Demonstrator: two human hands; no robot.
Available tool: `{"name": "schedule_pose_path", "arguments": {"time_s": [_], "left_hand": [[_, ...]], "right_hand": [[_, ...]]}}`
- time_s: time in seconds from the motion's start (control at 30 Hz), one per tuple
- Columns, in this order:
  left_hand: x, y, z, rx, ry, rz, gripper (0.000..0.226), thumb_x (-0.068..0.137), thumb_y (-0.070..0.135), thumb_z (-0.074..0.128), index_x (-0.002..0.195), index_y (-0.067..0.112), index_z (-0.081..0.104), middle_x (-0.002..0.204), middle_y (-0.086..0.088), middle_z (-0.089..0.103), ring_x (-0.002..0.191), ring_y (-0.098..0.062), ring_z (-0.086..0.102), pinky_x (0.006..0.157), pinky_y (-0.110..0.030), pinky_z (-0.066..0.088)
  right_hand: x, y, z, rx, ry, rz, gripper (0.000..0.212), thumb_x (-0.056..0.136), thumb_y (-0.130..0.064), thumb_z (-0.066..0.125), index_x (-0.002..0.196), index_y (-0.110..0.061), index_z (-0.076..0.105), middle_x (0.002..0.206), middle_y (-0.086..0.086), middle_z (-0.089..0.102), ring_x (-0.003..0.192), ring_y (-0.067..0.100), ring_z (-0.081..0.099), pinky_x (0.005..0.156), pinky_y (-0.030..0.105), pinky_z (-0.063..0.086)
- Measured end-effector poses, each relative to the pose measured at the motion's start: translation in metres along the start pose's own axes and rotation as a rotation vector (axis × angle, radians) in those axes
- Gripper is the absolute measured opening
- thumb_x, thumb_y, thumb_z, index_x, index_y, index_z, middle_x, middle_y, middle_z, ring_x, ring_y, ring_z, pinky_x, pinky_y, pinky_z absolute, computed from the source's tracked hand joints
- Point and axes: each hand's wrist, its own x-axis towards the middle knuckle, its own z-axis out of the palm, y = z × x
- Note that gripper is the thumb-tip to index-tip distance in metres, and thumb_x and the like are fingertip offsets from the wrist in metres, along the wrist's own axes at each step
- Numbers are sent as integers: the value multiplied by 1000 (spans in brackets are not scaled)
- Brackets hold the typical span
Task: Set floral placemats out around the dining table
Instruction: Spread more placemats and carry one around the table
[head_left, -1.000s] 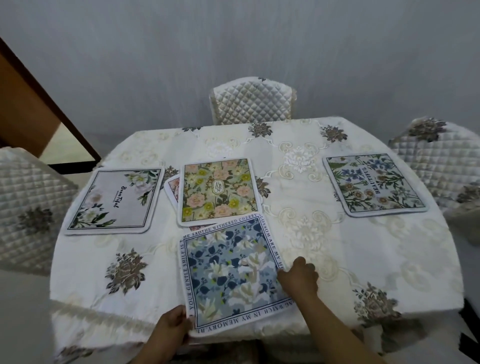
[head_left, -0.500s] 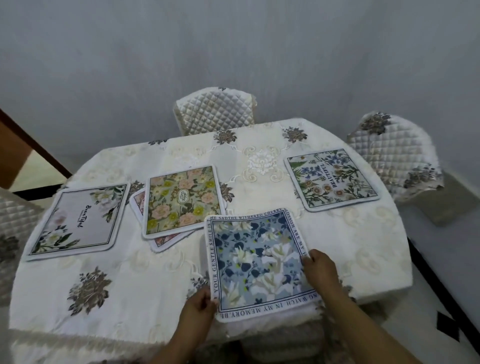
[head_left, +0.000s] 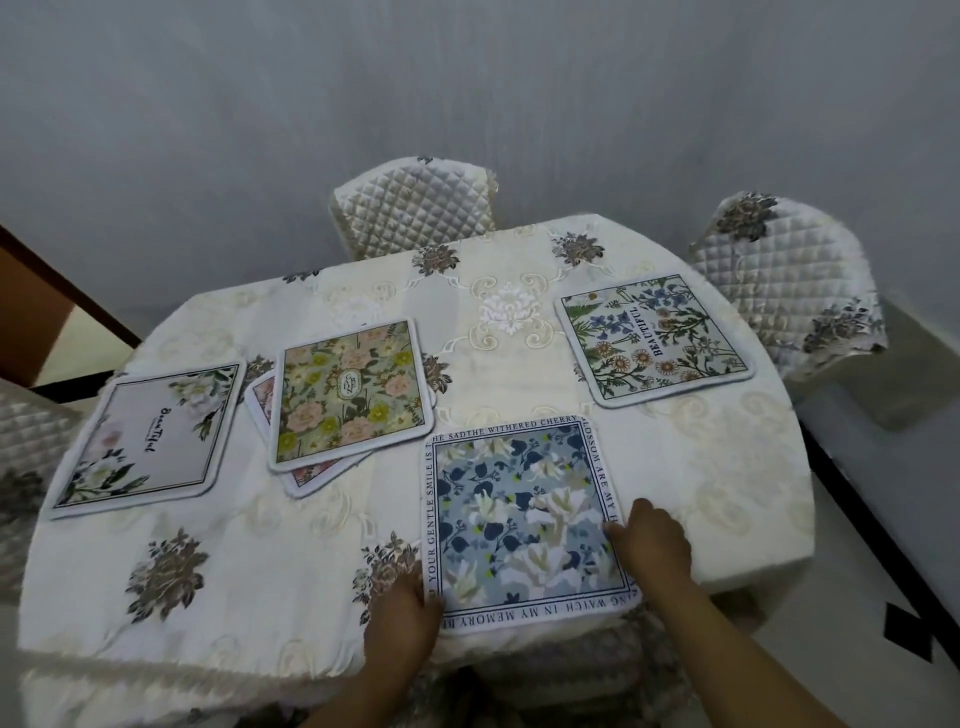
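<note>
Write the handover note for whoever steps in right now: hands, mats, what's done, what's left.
Left hand: flat on the near left corner of the blue floral placemat, not gripping.
Right hand: fingers resting on that mat's right edge.
Blue mat lies at the near table edge, its front edge slightly overhanging.
Done: white "Beautiful" placemat at the left seat, botanical "Beautiful" placemat at the right seat.
Left: green and pink floral placemat lies stacked on a pink placemat left of centre; both probably need places, one likely by the far quilted chair.
</note>
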Motion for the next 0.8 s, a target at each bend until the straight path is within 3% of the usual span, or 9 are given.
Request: {"name": "schedule_pose_path", "arguments": {"time_s": [0.07, 0.13, 0.23, 0.3, 0.6, 0.7, 0.8], "left_hand": [[1, -1, 2, 121, 60, 39, 26, 77, 36, 66, 96, 26, 52, 87, 1, 55, 84, -24, 57, 64, -32, 39], [3, -1, 6, 283, 103, 153, 28, 77, 31, 61, 102, 24, 53, 99, -5, 56, 93, -30, 57, 72, -38, 44], [2, 2, 14, 409, 46, 238, 37, 85, 23, 47, 120, 33, 52, 123, -1, 54, 111, -29, 52, 92, -44, 41], [2, 3, 15, 413, 21, 220, 46, 87, 21, 42, 129, 40, 44, 134, 6, 47, 120, -26, 48, 100, -47, 37], [9, 12, -6, 549, -109, 259, 41, 81, 22, 43, 121, 28, 49, 123, -6, 53, 114, -30, 49, 98, -47, 40], [-1, 1, -30, 539, -44, 301, 36, 81, 24, 47, 117, 26, 54, 121, -6, 55, 116, -30, 47, 93, -44, 41], [-12, -35, -69, 545, 57, 337, 41, 82, 34, 51, 122, 25, 55, 126, -6, 54, 122, -32, 45, 95, -43, 40]], "right_hand": [[-4, -3, -2, -103, 125, -88, 31, 85, -40, 65, 96, -13, 56, 93, 10, 62, 86, 30, 59, 63, 34, 38], [-10, -8, 3, -214, 174, -282, 21, 79, -19, 70, 97, -13, 60, 94, 10, 63, 86, 29, 58, 68, 36, 41], [-24, -16, 25, -281, 57, -498, 50, 77, -4, 61, 125, -14, 55, 130, 12, 56, 119, 32, 50, 95, 42, 40], [-29, -16, 35, -290, 5, -514, 54, 82, -4, 53, 135, -14, 48, 142, 10, 47, 131, 29, 40, 104, 39, 35], [-27, -33, 13, -385, -105, -492, 41, 83, -10, 55, 124, -16, 52, 130, 7, 51, 121, 26, 46, 94, 36, 41], [-41, -43, 5, -486, -142, -500, 42, 87, -17, 54, 128, -16, 48, 131, 10, 51, 121, 29, 48, 99, 40, 39], [-62, -68, 3, -490, -86, -554, 36, 86, -17, 50, 122, -18, 52, 122, 9, 58, 112, 29, 53, 93, 41, 41]]}}
